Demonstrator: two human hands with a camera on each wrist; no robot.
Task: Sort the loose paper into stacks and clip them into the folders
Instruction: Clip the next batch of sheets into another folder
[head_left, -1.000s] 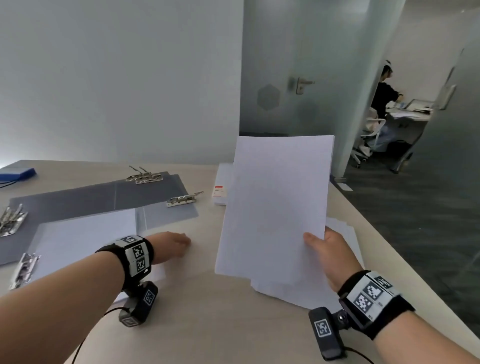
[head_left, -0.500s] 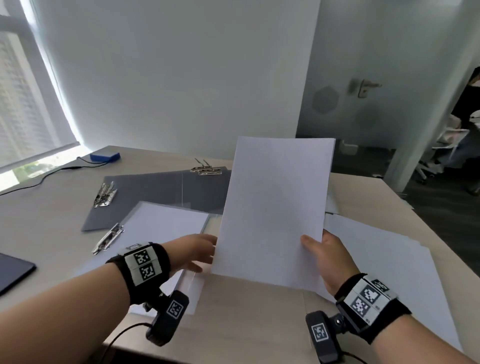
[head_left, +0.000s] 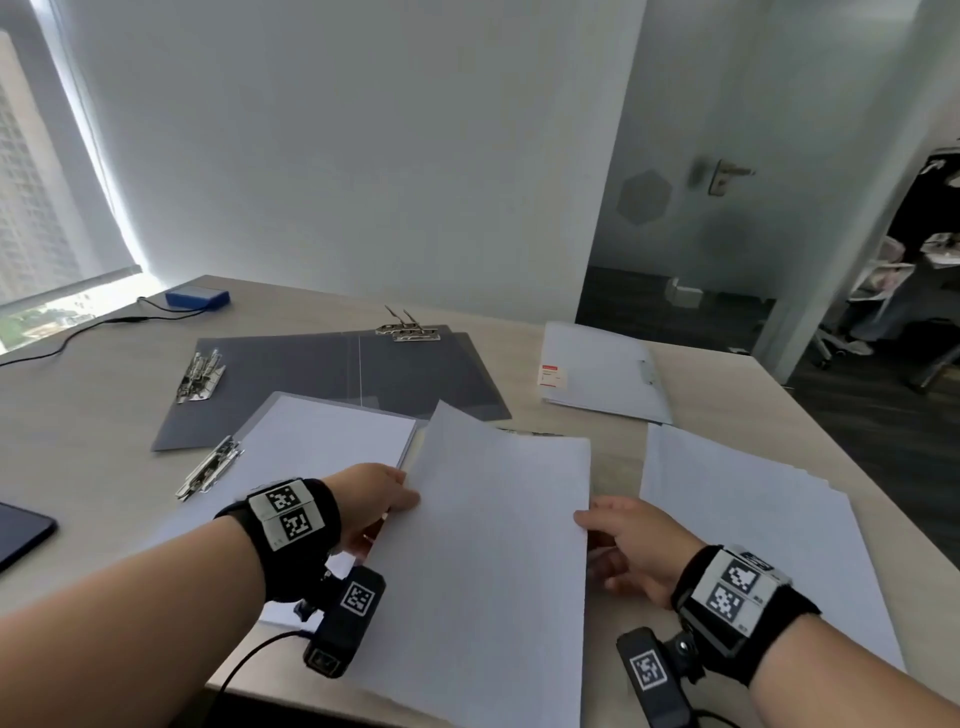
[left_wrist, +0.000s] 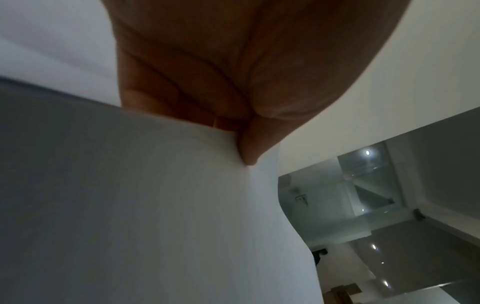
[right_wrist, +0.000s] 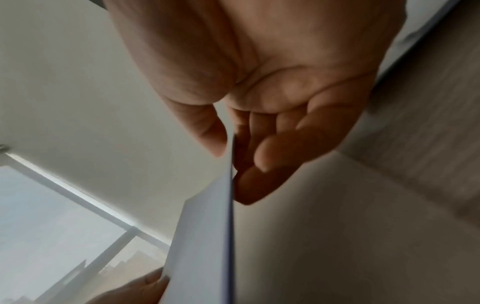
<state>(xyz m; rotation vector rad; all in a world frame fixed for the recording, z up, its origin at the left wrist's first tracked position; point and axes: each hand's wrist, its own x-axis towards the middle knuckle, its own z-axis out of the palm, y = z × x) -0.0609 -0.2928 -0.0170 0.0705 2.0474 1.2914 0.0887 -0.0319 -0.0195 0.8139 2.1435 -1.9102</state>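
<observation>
Here, paper (head_left: 332, 441) inside open folder (head_left: 332, 374).

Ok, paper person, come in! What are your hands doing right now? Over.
Left hand and right hand each pinch an edge of the paper sheaf, held over the desk. Open grey folder waits behind. Nothing blocking.
</observation>
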